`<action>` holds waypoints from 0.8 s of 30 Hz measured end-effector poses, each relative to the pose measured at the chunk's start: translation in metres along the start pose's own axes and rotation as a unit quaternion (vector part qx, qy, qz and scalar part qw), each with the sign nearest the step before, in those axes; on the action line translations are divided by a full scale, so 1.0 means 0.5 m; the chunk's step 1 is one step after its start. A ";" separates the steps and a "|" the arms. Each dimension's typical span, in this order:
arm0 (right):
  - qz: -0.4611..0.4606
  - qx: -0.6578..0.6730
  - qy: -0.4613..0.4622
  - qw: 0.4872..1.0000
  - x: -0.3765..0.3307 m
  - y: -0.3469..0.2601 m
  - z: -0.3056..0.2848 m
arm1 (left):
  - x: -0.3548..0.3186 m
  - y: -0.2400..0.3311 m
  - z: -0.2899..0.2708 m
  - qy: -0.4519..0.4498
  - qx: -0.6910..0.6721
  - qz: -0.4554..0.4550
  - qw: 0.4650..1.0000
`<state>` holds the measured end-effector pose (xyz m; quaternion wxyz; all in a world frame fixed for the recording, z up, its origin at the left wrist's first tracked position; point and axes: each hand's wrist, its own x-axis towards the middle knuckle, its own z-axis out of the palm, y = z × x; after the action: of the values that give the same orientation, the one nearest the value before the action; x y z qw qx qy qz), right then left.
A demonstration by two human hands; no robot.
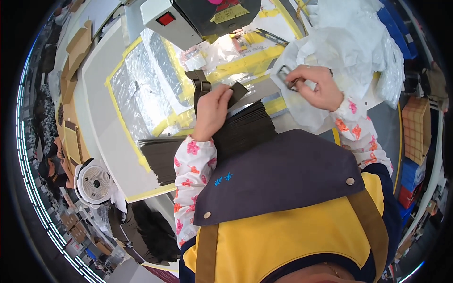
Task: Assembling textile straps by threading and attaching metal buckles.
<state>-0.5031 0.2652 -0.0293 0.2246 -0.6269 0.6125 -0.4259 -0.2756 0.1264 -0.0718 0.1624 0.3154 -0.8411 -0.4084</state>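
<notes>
My left hand (pixel 211 113) is closed on a dark strap (pixel 239 93), pinching it between thumb and fingers. A dark metal buckle (pixel 202 86) sits on that strap, just past my fingertips. To the right, my right hand (pixel 320 87) pinches a second metal buckle (pixel 284 74), a grey rectangular frame, above a crumpled white plastic bag (pixel 302 52). Below my hands a thick stack of dark strips (pixel 247 129) lies along the near table edge, partly covered by my left forearm and my apron.
A black-and-white machine (pixel 177 23) with a red switch stands at the far side. Clear film (pixel 146 80) and yellow tape cover the white table (pixel 101 118). Tweezers (pixel 272 37) lie beside the machine. A white fan (pixel 96 183) stands left; another person (pixel 59 167) is beyond.
</notes>
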 end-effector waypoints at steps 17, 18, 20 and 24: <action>0.309 0.395 -0.056 0.863 0.083 -0.019 0.240 | -0.038 -0.013 0.017 0.188 -0.282 -0.035 0.940; 0.276 0.363 -0.076 0.887 0.082 -0.017 0.236 | -0.038 -0.007 0.002 0.141 -0.212 -0.002 0.967; 0.267 0.330 -0.092 0.901 0.085 -0.018 0.232 | -0.040 -0.011 -0.014 0.106 -0.136 0.038 0.984; 0.114 0.131 -0.080 0.982 0.086 -0.007 0.260 | -0.058 -0.010 -0.032 0.177 0.002 0.127 0.976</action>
<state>-0.4008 0.1931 -0.0851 0.4003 -0.5506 0.5985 -0.4223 -0.2435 0.1340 -0.0665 0.3588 0.2742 -0.8328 -0.3204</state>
